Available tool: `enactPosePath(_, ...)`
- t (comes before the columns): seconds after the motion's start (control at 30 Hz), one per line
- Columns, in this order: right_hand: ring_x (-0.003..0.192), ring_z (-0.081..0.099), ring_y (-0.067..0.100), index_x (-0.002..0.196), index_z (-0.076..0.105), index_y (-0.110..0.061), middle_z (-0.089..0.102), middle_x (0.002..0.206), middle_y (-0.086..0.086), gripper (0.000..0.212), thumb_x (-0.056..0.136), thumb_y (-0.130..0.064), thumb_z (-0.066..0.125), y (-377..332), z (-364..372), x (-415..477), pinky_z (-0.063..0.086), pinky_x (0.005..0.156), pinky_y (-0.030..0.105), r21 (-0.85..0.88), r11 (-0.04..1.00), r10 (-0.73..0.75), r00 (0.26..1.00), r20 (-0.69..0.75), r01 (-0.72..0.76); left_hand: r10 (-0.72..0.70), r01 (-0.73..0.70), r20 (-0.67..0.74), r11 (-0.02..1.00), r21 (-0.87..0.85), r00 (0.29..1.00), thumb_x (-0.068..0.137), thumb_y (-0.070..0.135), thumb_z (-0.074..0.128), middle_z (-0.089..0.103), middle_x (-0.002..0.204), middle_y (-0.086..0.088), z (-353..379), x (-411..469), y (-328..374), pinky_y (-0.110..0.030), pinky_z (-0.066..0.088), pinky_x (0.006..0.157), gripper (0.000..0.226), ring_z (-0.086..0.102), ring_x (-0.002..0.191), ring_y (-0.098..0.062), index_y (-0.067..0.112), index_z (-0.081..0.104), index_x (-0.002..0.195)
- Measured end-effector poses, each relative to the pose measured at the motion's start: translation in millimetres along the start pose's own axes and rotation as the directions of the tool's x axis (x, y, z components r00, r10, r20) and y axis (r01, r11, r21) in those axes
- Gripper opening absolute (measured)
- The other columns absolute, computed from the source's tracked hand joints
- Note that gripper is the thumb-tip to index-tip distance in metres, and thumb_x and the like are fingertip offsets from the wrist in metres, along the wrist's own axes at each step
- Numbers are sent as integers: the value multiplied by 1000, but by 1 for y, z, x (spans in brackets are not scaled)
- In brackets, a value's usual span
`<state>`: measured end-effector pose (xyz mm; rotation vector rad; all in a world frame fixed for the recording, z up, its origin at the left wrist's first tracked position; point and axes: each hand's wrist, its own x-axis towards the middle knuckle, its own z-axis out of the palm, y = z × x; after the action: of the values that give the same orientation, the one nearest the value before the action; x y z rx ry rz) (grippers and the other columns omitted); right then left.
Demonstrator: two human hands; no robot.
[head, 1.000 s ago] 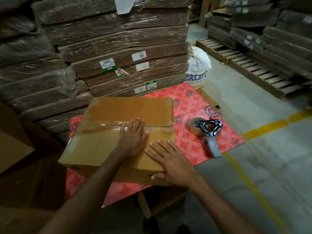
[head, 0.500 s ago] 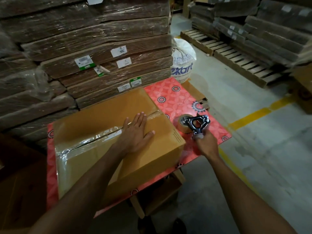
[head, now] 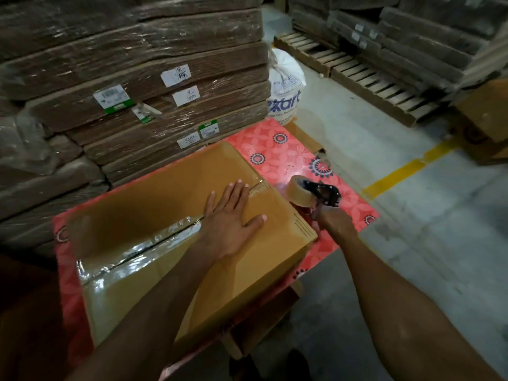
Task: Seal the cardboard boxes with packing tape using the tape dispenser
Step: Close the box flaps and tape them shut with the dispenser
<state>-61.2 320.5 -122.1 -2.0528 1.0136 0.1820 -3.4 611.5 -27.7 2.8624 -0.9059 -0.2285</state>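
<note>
One cardboard box (head: 170,215) sits on the red patterned table (head: 277,149), its centre seam taped. Left hand (head: 233,215) lies flat on the lid — fingers spread. Right hand (head: 334,220) grips the tape dispenser (head: 313,192) — fingers wrapped around its handle, just beside the box's right edge.

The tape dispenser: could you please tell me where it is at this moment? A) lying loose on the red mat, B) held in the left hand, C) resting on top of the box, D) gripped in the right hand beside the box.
D: the right hand grips the tape dispenser by its handle, beside the cardboard box.
</note>
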Motion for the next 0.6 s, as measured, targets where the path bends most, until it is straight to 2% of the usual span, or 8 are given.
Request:
enactPosePath(0.1,38,34,18,64,58,-13,45,47,3,17,73,-27,62,-31,-31,-21,25,43,22,368,927,61,996,65,-80,-4,4,1,1000,-23,1000,91,80,6,-20,165,9,-2,5,5,-48,-13,123,89,-20,152,-9,26,-12,160)
enactPosePath(0.17,37,25,14,69,48,-18,35,46,-1,16,81,-17,59,-56,-54,-43,20,41,19,538,839,-6,989,149,-76,-15,15,21,1000,-28,1000,90,80,6,-22,165,7,-1,12,12,-49,-15,122,91,-21,152,-12,24,-13,159)
enactPosePath(0.3,42,42,18,77,54,-11,53,59,8,14,89,-4,51,-100,-94,-98,36,42,24,672,737,-240,959,149,79,36,-18,174,995,-101,984,91,80,15,-27,163,4,-16,36,24,-53,-16,120,94,-24,151,-17,22,-14,159)
enactPosePath(0.37,45,45,21,74,55,-5,54,59,10,4,77,-2,55,-117,-103,-127,39,44,26,672,721,-314,945,96,171,61,-17,126,945,-326,990,94,73,27,4,169,-1,-31,52,30,-52,3,124,81,1,156,-23,26,17,160)
enactPosePath(0.4,45,44,21,72,54,-3,53,58,10,4,69,-3,57,-122,-105,-139,39,44,25,672,714,-338,937,83,198,4,40,80,834,-550,997,96,67,34,32,161,-9,-39,58,34,-50,22,120,70,26,150,-29,23,41,149)
enactPosePath(0.47,42,42,20,73,54,0,50,55,10,15,59,-4,55,-125,-103,-157,36,43,24,684,697,-370,925,84,217,-163,201,156,312,-928,974,91,67,46,62,123,-24,-60,63,43,-47,50,90,65,62,115,-38,10,63,116)
enactPosePath(0.53,40,39,19,73,54,2,46,54,13,18,57,-5,55,-123,-96,-168,32,43,24,694,689,-392,912,116,208,-24,427,441,-209,-880,897,87,74,51,67,113,-19,-80,64,44,-43,55,78,76,66,95,-35,4,64,112)
enactPosePath(0.6,40,37,18,71,54,1,44,54,13,16,56,-5,55,-123,-89,-175,31,43,22,703,683,-417,896,152,198,234,591,545,-394,-704,805,84,75,56,66,119,-24,-91,63,40,-49,57,86,89,65,101,-38,-6,57,123)
